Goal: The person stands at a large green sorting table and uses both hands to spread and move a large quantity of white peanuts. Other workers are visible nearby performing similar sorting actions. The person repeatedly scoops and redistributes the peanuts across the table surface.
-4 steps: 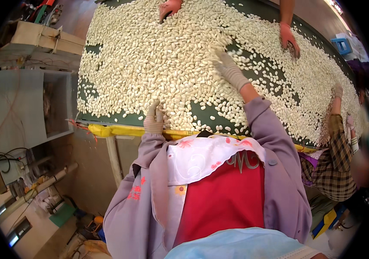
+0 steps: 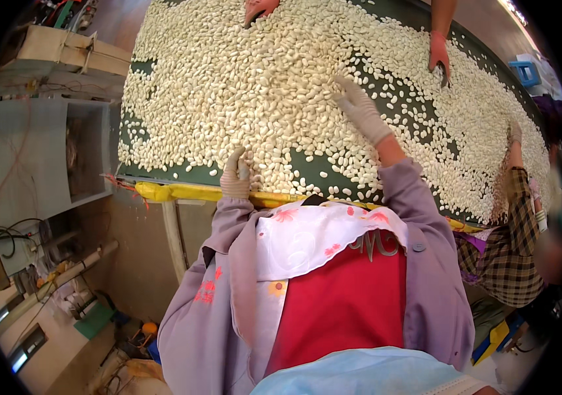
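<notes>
White beans (image 2: 228, 92) lie in a thick, uneven layer over a dark green table (image 2: 308, 170). My right hand (image 2: 363, 113), in a pale knitted glove, reaches over the middle with its fingers apart. Its fingertips are at the edge of the thick heap, beside a thinly covered green patch. By the near edge rests my left hand (image 2: 234, 175), gloved the same way. Its fingers point away from me and are slightly bent, with a gap at the thumb, next to the beans. I see nothing held in either hand.
Across the table are a co-worker's orange-gloved hands (image 2: 439, 56), one at the top centre. A person in a checked sleeve (image 2: 518, 201) works at my right. Yellow wrapping (image 2: 182, 191) lines the near edge. A grey metal cabinet (image 2: 37, 158) stands left.
My right hand has moved slightly right and toward me, and fewer beans are blurred by motion around it. My left hand has barely shifted. The co-worker's orange-gloved hand at right has narrowed its fingers.
</notes>
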### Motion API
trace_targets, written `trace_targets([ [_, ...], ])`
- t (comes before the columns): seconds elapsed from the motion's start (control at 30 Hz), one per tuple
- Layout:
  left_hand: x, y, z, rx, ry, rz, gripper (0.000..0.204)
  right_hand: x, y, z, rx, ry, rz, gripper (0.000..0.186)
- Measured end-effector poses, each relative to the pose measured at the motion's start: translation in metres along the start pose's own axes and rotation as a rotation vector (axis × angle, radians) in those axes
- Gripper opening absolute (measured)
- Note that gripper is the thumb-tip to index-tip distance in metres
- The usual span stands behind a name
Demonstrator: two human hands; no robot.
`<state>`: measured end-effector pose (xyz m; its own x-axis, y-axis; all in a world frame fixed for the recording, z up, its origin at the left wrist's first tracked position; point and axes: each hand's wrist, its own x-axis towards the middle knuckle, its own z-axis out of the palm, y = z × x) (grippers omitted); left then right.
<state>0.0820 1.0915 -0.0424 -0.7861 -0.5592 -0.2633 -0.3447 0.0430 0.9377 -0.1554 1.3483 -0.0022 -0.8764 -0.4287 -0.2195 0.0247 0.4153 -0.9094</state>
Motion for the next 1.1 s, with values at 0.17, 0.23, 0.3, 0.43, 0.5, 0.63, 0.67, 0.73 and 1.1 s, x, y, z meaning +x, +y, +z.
trace_targets([
  [0.17, -0.001, 0.008, 0.011, -0.360, 0.027, -0.171, 0.027, -0.064, 0.121, -0.135, -0.159, 0.488, 0.044, 0.048],
  [0.23, 0.003, 0.020, 0.018, -0.476, 0.064, -0.231, 0.029, -0.117, 0.194, -0.211, -0.405, 0.668, 0.130, 0.051],
  [0.3, 0.000, 0.048, 0.023, -0.609, 0.142, -0.347, 0.034, -0.174, 0.234, -0.259, -0.628, 0.751, 0.503, 0.061],
  [0.43, 0.007, 0.055, 0.039, -0.822, 0.058, -0.473, 0.037, -0.227, 0.252, -0.256, -0.386, 0.795, 0.842, 0.074],
  [0.5, 0.013, 0.012, 0.021, -0.795, -0.165, -0.458, 0.033, -0.190, 0.175, -0.197, -0.252, 0.636, 0.979, 0.077],
  [0.63, -0.005, 0.042, 0.073, -0.617, -0.251, -0.474, 0.036, -0.140, 0.180, -0.150, 0.094, 0.568, 0.520, 0.068],
  [0.67, -0.008, 0.039, 0.080, -0.586, -0.275, -0.442, 0.038, -0.118, 0.170, -0.137, 0.157, 0.479, 0.459, 0.064],
  [0.73, -0.019, 0.054, 0.093, -0.668, -0.178, -0.481, 0.031, -0.103, 0.130, -0.102, 0.564, 0.268, 0.189, 0.059],
  [1.1, -0.032, 0.002, 0.051, -1.240, -0.327, -0.621, 0.032, -0.195, 0.149, -0.188, -0.198, 0.057, 0.716, 0.036],
])
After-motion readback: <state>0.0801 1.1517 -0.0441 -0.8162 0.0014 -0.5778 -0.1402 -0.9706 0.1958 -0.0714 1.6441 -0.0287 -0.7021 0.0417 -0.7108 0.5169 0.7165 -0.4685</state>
